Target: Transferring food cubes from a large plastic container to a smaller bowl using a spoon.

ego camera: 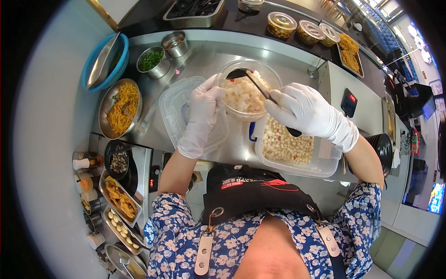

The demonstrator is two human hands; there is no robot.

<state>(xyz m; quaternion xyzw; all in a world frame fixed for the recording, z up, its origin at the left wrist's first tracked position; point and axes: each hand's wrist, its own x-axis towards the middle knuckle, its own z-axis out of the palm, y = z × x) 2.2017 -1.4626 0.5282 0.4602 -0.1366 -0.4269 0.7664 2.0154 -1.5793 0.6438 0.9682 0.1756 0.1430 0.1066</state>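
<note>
My gloved left hand [208, 99] grips the rim of a round clear plastic tub [251, 117], which is tilted and partly filled with pale diced vegetable [240, 96]. Between the fingers of my gloved right hand [296, 106] is the handle of a spoon [258, 84]; its black bowl rests in the tub. Below that hand sits a rectangular plastic container [322, 167] of small white cubes with red bits in liquid. A clear lid [174, 101] lies under my left hand and wrist.
At left stand a steel bowl of yellow shreds [122, 110], a cup of chopped greens [152, 62] and a blue basket [122, 59]. Lidded tubs [281, 25] line the back shelf. A digital display [348, 102] stands at right. Lower left are trays of fried food [120, 197] and eggs [120, 228].
</note>
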